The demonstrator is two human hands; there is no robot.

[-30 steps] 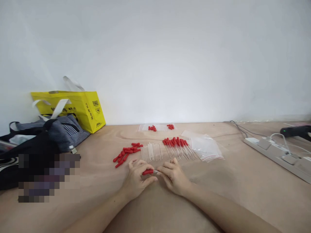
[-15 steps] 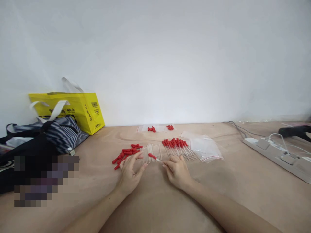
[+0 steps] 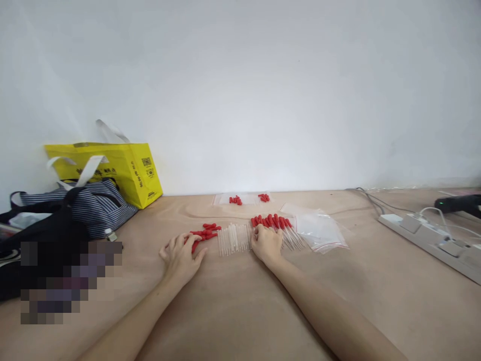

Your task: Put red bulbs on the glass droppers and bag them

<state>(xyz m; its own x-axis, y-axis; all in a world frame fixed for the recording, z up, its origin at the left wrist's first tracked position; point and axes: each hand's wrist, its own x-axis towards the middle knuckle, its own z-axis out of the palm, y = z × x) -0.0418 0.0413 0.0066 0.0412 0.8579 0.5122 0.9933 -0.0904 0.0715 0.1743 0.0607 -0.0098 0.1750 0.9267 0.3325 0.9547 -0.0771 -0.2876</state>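
Observation:
My left hand [image 3: 181, 258] is over the pile of red rubber bulbs [image 3: 206, 233], its fingers bent onto them and the thumb held apart. Several bulbs are hidden beneath it. In the middle lies a row of bare glass tubes [image 3: 233, 238]. To the right of the tubes, several glass droppers with red bulbs [image 3: 272, 221] lie side by side, bulbs pointing away from me. My right hand [image 3: 267, 244] is closed at the left end of that row, its fingers on a dropper [image 3: 254, 221] whose tube they mostly cover.
A clear zip bag [image 3: 323, 231] lies right of the droppers. Behind is another bag [image 3: 250, 199] with red bulbs and tubes. A yellow bag [image 3: 141, 175] and a striped bag [image 3: 108, 208] stand at left. A white power strip [image 3: 432, 245] with cables lies at right.
My right hand has moved the dropper from in front of the bare tubes to the left end of the dropper row. My left hand has shifted left onto the red bulbs.

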